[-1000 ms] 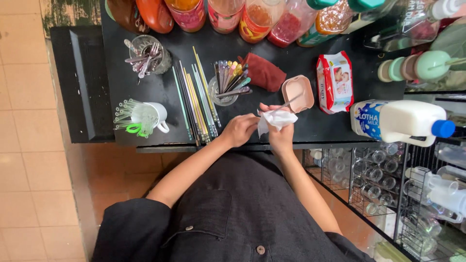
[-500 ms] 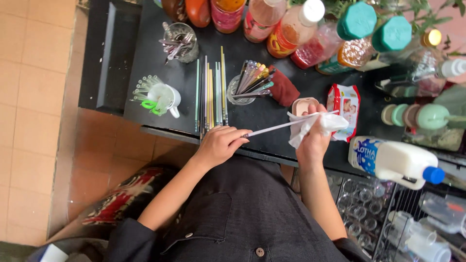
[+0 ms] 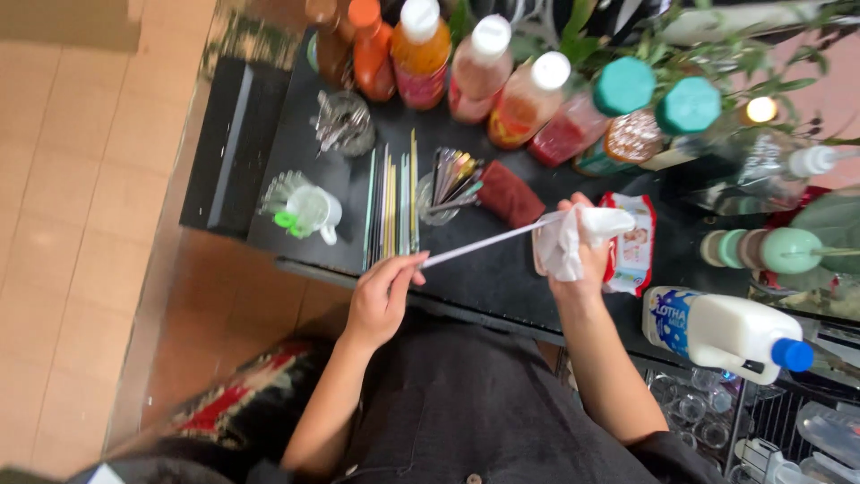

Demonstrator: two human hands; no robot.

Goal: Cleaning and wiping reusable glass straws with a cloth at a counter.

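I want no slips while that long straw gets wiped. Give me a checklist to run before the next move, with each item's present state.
1. Left hand pinches the straw at its near end: ok.
2. Right hand has the white wipe wrapped around the straw's far end: ok.
3. Straw is held above the black counter, touching nothing else: ok.
4. Straw is clean along its length: cannot tell.
5. Wipe packet lies beside the right hand: ok.
6. Milk jug is capped, lying on its side: ok.

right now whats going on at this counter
A person stands at a black counter. The left hand pinches one end of a long thin straw, while the right hand wraps a white wipe around its other end. More straws lie on the counter, with a wipes pack beside the right hand.
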